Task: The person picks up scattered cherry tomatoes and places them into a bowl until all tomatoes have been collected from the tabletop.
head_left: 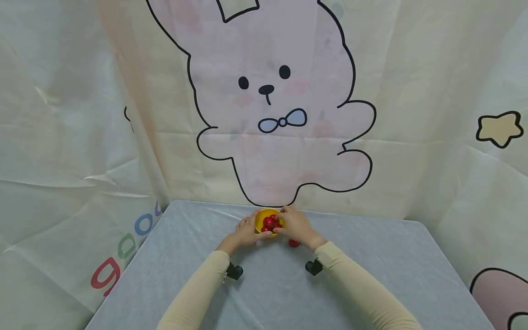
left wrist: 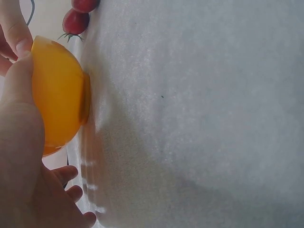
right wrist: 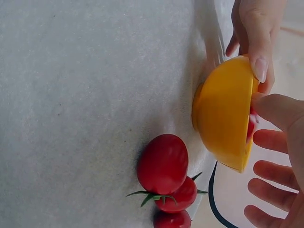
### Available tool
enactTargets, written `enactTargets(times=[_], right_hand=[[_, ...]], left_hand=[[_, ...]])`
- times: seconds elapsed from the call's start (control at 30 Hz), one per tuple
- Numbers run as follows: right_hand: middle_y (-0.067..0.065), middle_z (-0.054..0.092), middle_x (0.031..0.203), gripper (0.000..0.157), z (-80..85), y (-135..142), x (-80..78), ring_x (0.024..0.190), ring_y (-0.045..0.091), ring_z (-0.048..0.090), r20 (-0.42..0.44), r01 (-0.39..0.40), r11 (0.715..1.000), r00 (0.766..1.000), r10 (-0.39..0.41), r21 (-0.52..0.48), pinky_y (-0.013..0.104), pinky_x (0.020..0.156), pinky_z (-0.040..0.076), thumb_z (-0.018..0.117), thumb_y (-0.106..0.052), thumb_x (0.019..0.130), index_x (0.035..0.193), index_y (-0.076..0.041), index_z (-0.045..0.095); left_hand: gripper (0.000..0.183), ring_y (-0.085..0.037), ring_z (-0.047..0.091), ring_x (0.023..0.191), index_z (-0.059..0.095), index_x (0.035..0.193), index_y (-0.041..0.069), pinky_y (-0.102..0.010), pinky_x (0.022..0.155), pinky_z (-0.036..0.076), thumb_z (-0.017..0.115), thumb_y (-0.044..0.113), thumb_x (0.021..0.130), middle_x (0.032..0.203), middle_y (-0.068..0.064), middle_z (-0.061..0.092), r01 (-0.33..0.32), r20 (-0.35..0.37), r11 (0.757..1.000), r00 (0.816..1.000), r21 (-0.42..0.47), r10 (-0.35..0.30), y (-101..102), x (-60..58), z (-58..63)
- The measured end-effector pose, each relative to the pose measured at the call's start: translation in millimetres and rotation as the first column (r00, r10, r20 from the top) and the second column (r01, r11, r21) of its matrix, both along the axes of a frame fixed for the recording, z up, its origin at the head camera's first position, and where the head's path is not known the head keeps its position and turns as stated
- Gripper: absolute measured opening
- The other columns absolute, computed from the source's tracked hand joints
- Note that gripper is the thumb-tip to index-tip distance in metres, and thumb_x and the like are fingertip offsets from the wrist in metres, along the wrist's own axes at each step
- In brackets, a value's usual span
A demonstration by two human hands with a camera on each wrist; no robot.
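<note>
A yellow bowl [head_left: 259, 222] stands near the far edge of the table with several red tomatoes [head_left: 268, 222] inside. My left hand [head_left: 246, 232] holds its near left side, the thumb along the rim and the fingers spread round the far side. From the right, my right hand [head_left: 297, 225] reaches over the rim, thumb and index apart with red tomato showing between them. Its other fingers [right wrist: 270, 197] spread loosely beyond the bowl. More tomatoes [right wrist: 162, 164] with green stalks lie on the table beside the bowl, partly under the right wrist in the head view.
A pale grey cloth covers the table [head_left: 272, 293]. Behind it hangs a curtain [head_left: 412, 91] printed with a large cartoon animal, with more printed cloth at both sides. Black wrist mounts [head_left: 314, 267] stick out under the sleeves.
</note>
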State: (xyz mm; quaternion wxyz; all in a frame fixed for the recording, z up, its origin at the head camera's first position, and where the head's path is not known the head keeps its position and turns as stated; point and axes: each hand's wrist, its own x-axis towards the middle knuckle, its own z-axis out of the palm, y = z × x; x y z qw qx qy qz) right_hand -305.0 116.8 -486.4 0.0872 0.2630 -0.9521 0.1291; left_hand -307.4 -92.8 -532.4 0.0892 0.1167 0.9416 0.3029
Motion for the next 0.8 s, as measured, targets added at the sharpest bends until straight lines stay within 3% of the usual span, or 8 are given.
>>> enactTargets(times=[0.23, 0.5, 0.8], right_hand=[[0.009, 0.065, 0.112, 0.039, 1.6, 1, -0.7, 0.101, 0.025, 0.059, 0.013, 0.010, 1.000, 1.000, -0.009, -0.025, 0.043, 0.092, 0.055, 0.081, -0.039, 0.081, 0.106, -0.011, 0.076], [0.008, 0.065, 0.113, 0.036, 1.6, 4, -2.1, 0.103, 0.024, 0.059, 0.029, 0.032, 0.999, 0.999, -0.032, -0.010, 0.042, 0.093, 0.054, 0.080, -0.039, 0.082, 0.106, -0.012, 0.076], [0.008, 0.067, 0.112, 0.033, 5.2, 18, -8.3, 0.103, 0.025, 0.060, -0.002, 0.052, 0.998, 0.999, -0.052, -0.038, 0.042, 0.092, 0.053, 0.079, -0.034, 0.084, 0.108, -0.011, 0.075]], left_hand=[[0.106, -0.041, 0.025, 0.147, 0.011, 0.159, 0.019, -0.063, 0.121, 0.016, 0.061, 0.072, 0.082, 0.162, -0.016, 0.030, -0.009, 0.022, 1.000, 1.000, 0.003, 0.009, 0, -0.4, -0.1], [0.106, -0.041, 0.032, 0.143, 0.014, 0.159, 0.016, -0.062, 0.119, 0.022, 0.061, 0.072, 0.082, 0.159, -0.016, 0.036, -0.002, -0.007, 1.000, 1.000, -0.018, 0.002, 1, -0.5, -1.4], [0.106, -0.043, 0.029, 0.145, 0.012, 0.159, 0.017, -0.060, 0.120, 0.021, 0.062, 0.071, 0.083, 0.160, -0.017, 0.033, 0.000, 0.008, 1.000, 1.000, -0.018, 0.000, 2, -1.2, 0.8]])
